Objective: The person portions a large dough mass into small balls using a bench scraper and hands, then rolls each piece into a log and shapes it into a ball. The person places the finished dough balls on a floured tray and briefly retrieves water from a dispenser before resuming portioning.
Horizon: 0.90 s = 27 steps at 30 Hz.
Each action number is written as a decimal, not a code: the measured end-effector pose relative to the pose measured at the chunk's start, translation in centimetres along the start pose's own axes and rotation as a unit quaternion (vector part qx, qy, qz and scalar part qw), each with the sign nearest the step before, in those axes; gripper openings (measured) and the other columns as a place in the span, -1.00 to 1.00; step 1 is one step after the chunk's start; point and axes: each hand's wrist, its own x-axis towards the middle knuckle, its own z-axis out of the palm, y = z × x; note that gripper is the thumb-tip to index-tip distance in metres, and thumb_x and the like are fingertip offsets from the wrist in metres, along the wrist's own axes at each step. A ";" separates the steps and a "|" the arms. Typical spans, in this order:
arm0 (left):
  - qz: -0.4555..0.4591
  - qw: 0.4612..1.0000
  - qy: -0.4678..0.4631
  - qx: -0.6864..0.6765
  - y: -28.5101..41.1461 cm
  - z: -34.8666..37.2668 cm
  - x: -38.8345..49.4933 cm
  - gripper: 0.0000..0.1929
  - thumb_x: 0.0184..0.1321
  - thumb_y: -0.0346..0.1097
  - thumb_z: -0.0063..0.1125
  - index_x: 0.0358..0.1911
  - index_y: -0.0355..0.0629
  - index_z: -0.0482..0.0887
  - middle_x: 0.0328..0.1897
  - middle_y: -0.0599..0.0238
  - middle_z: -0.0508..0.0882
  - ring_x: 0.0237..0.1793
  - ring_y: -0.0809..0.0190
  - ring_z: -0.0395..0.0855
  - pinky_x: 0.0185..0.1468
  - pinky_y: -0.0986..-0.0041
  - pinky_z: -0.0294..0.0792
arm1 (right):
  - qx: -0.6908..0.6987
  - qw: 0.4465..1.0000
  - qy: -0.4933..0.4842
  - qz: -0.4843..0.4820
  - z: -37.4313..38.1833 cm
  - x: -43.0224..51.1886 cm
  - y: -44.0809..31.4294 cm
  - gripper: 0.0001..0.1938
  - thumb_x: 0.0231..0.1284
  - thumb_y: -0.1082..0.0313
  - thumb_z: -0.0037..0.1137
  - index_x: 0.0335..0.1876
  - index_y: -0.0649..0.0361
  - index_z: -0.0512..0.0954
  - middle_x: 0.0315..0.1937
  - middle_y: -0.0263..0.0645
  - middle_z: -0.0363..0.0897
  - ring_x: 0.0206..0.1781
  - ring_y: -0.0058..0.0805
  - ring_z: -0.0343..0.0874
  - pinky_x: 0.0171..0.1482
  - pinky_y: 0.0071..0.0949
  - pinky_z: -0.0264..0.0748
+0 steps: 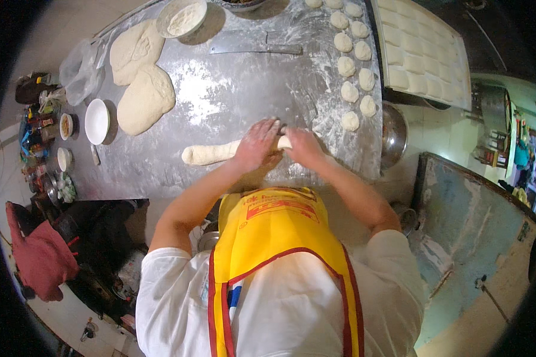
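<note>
A long roll of dough (210, 154) lies on the floured metal worktop (232, 98), close to its front edge. My left hand (258, 145) wraps over the roll near its right end. Close beside it, my right hand (306, 148) grips the end of the same roll, and a short stretch of dough shows between the two hands. The fingertips are partly hidden. Toward the right side of the worktop sit several small round dough pieces (346, 67) in two rough rows. Two large dough masses (145, 100) rest against each other on the left.
Beyond my hands lies a cleaver (254, 48). A bowl of flour (182, 18) stands at the back left, with a white bowl (97, 121) and a plastic bag (81, 73) nearer the left edge. A tray of shaped dough pieces (422, 49) adjoins the right edge, above a metal bowl (393, 134).
</note>
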 end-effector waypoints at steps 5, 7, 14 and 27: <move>-0.171 0.890 -0.085 -0.413 -0.3 0.9 3.6 -0.45 0.03 -0.28 0.43 0.12 -0.28 0.55 0.10 0.08 0.69 0.11 0.10 0.63 0.24 0.32 0.41 | 0.482 0.846 0.193 0.119 -0.8 1.9 0.9 -0.67 0.34 0.17 0.09 0.04 0.26 0.55 -0.10 -0.19 0.68 0.01 -0.33 0.63 0.13 -0.33 0.49; -0.127 0.884 0.000 -0.450 -1.0 1.1 4.1 -0.55 0.04 -0.28 0.41 0.02 -0.26 0.63 -0.07 0.15 0.75 -0.06 0.19 0.68 0.12 0.36 0.47 | 0.663 0.714 0.208 0.087 -0.3 3.3 0.3 -0.66 0.38 0.10 0.03 0.01 0.20 0.59 -0.04 -0.28 0.66 0.02 -0.45 0.59 0.15 -0.41 0.46; -0.168 0.882 0.032 -0.439 -2.3 1.8 4.6 -0.51 0.05 -0.12 0.33 0.01 -0.28 0.64 -0.11 0.01 0.75 -0.09 0.05 0.72 0.08 0.26 0.49 | 0.508 0.808 0.299 0.021 0.1 5.9 -4.1 -0.79 0.18 0.36 0.24 -0.11 0.24 0.67 -0.17 -0.30 0.69 -0.06 -0.46 0.63 0.08 -0.44 0.48; -0.254 0.642 -0.102 -0.716 -2.1 -0.5 6.0 -0.65 -0.04 -0.34 0.37 -0.13 -0.19 0.64 -0.27 0.22 0.72 -0.24 0.21 0.72 -0.18 0.36 0.55 | 0.436 0.867 0.242 -0.015 -3.7 7.4 -4.2 -0.86 0.18 0.36 0.24 -0.25 0.25 0.61 -0.30 -0.26 0.66 -0.27 -0.47 0.65 -0.16 -0.43 0.55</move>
